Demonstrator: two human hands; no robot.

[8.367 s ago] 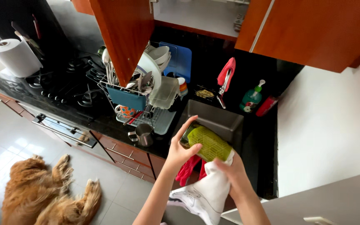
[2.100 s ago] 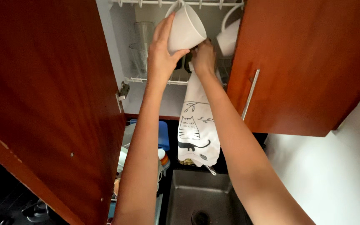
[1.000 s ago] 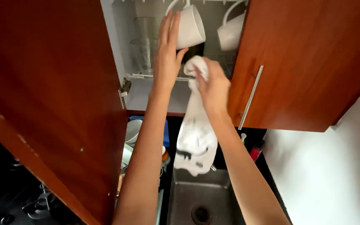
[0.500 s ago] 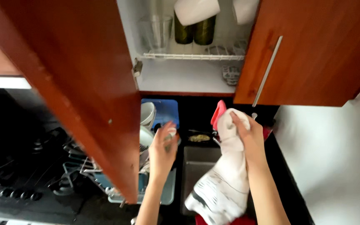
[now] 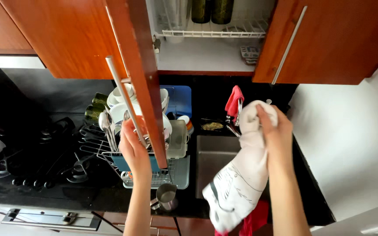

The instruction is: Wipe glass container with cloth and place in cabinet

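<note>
Reaching into the rack (image 5: 154, 177) below the open door (image 5: 138, 78), our left hand (image 5: 133, 146) spreads loosely over dishes; our right hand (image 5: 273, 131), farther off over the sink (image 5: 213, 153), clutches the towel (image 5: 241, 183).

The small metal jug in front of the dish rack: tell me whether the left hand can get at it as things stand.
Probably yes. The left hand is empty at the dish rack, and the metal jug stands uncovered on the counter, with nothing between them.
</note>
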